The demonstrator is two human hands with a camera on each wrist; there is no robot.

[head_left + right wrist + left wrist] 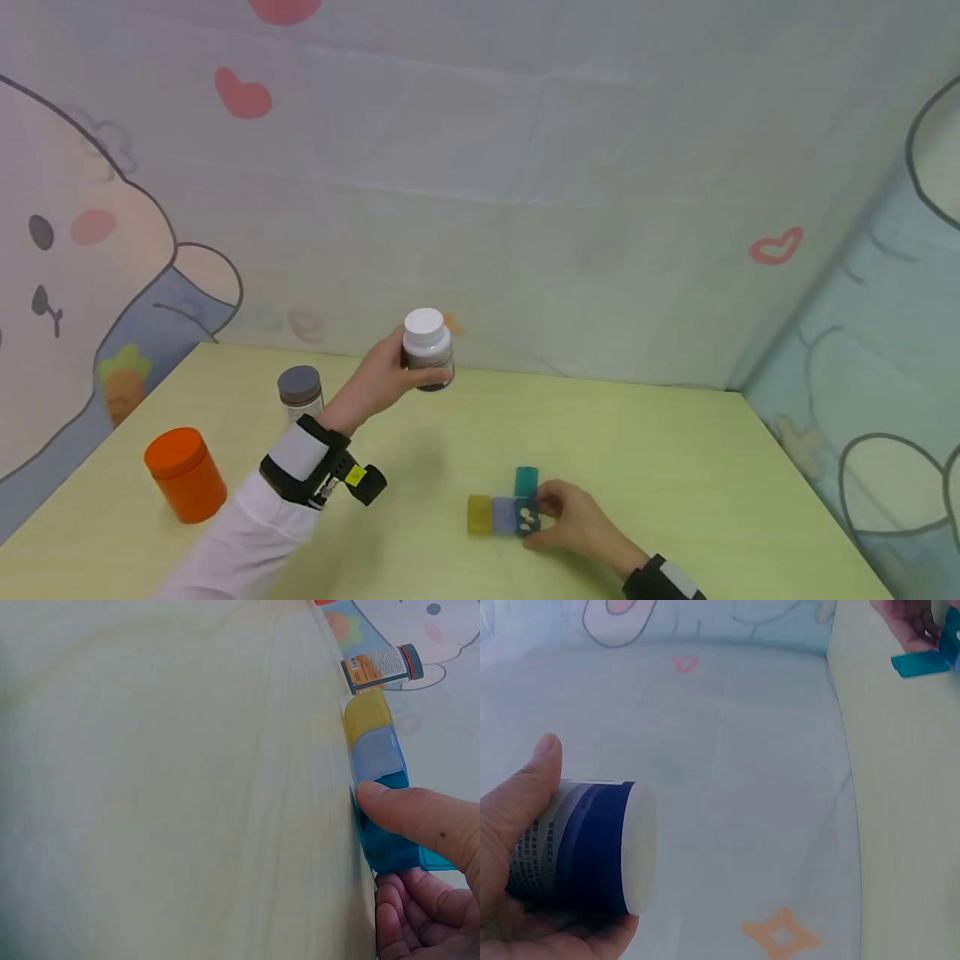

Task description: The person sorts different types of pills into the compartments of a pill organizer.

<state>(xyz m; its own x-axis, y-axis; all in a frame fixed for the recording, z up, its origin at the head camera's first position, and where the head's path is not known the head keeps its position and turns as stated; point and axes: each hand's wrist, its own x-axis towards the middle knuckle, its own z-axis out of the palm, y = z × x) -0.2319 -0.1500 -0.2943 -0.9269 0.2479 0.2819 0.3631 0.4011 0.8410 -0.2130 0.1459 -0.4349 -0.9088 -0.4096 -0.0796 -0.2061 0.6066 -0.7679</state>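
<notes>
My left hand (378,379) grips a white pill bottle (426,342) in the air above the back of the table, its white cap on top. In the left wrist view this bottle (592,847) shows a dark blue label band with printed text. My right hand (573,521) pinches the teal end of a small pill organizer (504,517) on the table, with the thumb (397,810) on the near side and fingers on the other. The organizer has yellow, pale blue and teal compartments. Its teal lid (527,481) stands open, and several pale pills (528,518) lie inside that compartment.
An orange jar (187,477) with an orange lid stands at the table's left. Behind my left wrist is a grey-lidded bottle (300,390), partly hidden by the arm. A printed cloth backdrop (525,208) rises at the table's back edge.
</notes>
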